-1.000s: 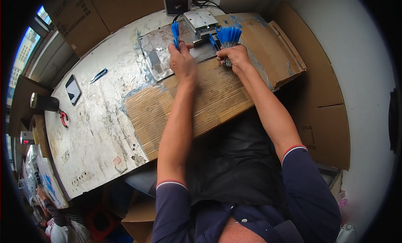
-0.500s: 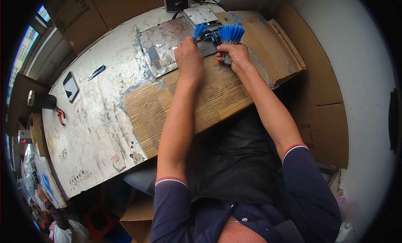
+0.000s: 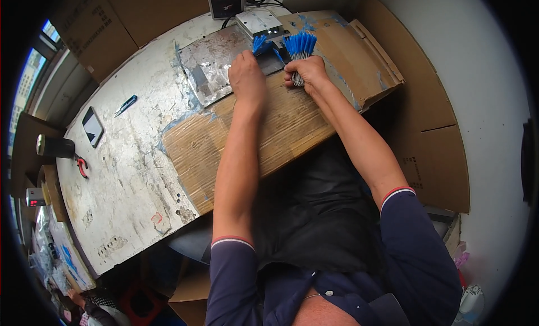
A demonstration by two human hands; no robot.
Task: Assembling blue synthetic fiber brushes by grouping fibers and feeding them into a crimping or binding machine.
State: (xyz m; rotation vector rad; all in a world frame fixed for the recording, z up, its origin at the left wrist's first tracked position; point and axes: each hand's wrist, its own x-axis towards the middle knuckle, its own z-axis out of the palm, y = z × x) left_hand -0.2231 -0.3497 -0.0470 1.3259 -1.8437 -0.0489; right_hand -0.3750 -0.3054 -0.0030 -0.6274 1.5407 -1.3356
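A bundle of blue-tipped pieces [image 3: 300, 48] is gripped upright in the right hand [image 3: 306, 73], tips fanned toward the far edge. A few blue pieces [image 3: 259, 43] (just left) are pinched in the left hand [image 3: 247, 79], beside the metal fixture [image 3: 259, 21].

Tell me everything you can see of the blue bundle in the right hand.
The blue bundle is a bunch of thin strands with bright blue upper ends that fan out like a brush; its lower ends look silvery-grey. It stands roughly upright, pointing away from the person, gripped around its lower part by the right hand over the cardboard sheet, just before a small grey machine. What the strands are made of cannot be told.
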